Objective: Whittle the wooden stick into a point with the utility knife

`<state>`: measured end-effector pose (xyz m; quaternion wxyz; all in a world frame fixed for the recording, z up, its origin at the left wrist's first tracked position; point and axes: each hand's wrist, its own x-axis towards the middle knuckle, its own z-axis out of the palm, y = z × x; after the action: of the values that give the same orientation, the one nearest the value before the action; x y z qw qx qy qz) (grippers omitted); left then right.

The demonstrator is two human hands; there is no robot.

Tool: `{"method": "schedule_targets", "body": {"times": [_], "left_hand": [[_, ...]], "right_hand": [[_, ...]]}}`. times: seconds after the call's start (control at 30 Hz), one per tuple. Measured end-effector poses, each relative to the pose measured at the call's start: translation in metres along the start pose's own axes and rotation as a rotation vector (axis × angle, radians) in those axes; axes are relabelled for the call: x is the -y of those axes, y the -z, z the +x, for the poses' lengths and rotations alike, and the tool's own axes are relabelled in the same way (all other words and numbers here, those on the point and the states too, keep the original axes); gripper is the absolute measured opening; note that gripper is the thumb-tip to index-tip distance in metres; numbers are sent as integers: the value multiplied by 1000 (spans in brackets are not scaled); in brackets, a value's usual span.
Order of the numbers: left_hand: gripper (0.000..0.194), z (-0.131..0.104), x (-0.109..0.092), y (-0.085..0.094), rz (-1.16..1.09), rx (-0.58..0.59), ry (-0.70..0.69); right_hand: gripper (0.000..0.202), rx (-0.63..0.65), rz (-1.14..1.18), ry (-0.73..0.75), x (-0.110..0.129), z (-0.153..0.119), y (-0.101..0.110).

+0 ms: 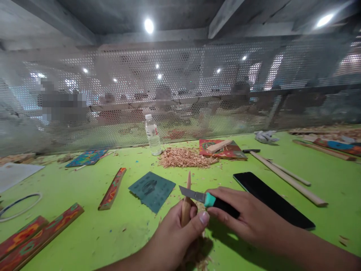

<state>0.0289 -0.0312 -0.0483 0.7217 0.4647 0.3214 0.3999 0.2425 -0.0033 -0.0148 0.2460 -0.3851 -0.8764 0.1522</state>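
Here, my left hand (180, 235) clutches a slim, pointed wooden stick (186, 210) above the lime-green bench (109, 237), while my right hand (248, 214) clasps a black-and-teal utility knife (210, 200), its blade (192, 194) crossing the stick. Beyond are a dark-green square sheet (152, 191), a heap of tan wood shavings (186, 158) and a clear plastic bottle (153, 139).

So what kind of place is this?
Probably a woodcraft workshop or class: the right hand holds a utility knife at a pointed wooden stick in the left hand, wood shavings are heaped on the green table, and painted strips lie nearby.
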Motion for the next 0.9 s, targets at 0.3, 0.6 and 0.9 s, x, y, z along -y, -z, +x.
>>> {"method": "schedule_targets", "body": {"times": [0.3,0.6,0.9], "left_hand": [[57,-6,-6,-1,97,10,52],[55,-5,2,-6,35,-115,-12],[61,-8,1,-7,205,-247,14]], "right_hand": [[21,137,101,67,3,-5,-4],[19,108,-86,54,3,-9,-8],[21,57,-132,87,4,-13,-12]]}}
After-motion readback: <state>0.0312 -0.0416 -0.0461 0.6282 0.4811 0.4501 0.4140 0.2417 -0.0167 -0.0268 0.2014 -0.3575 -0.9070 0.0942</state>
